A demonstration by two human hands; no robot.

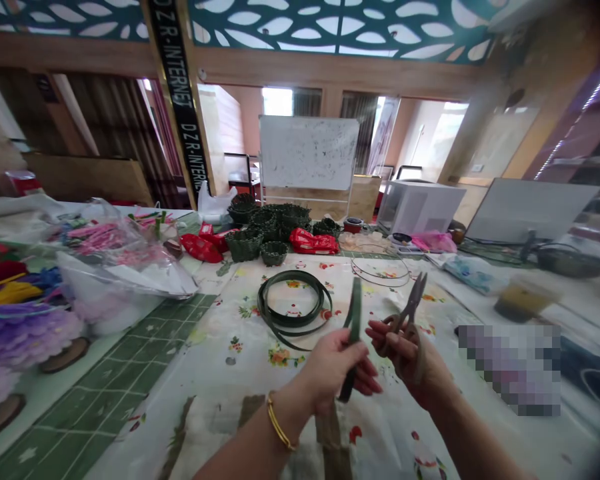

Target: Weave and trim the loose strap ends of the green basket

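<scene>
Pinched in my left hand (337, 367) is a dark green flat strip (355, 310), standing nearly upright and running down past my palm. My right hand (415, 363) holds a pair of scissors (414, 300) by the handles, blades pointing up and slightly right. The blades look a little apart, and they stay clear of the strip. Just beyond my left hand, a loose coil of the same green strip (295, 319) lies on the flowered tablecloth (215, 373). A gold bangle (279, 423) circles my left wrist.
Several dark green woven baskets (245, 245) stand at the back, beside red packets (314, 241). Bags of craft pieces (125, 250) and purple flowers (25, 333) crowd the left. A thin wire ring (380, 283) lies behind the scissors; a plastic cup (525, 297) stands at right.
</scene>
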